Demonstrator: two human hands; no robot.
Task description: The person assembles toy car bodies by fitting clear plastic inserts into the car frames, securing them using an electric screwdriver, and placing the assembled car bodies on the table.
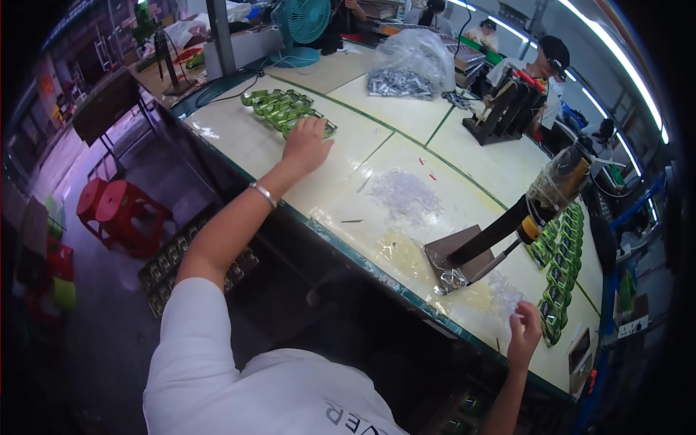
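My left hand [307,147] reaches to the far left of the table, its fingers bent over the near end of rows of green plastic frames [279,107]. It looks closed on one green frame [330,129] there, though the fingertips are partly hidden. At the near right, my right hand [525,333] is raised beside a scatter of small clear pieces [505,293]. Its fingers curl in toward the thumb; anything between them is too small to make out. Further right lies a long overlapping row of green frames with dark insides [560,279].
A black-and-yellow tool on a slanted stand [500,235] rises between my hands. More clear pieces [406,197] lie mid-table. Beyond are a bag of metal parts [409,69], a dark rack [505,109] and a teal fan [304,22]. Red stools [123,206] stand left; a person [552,65] sits opposite.
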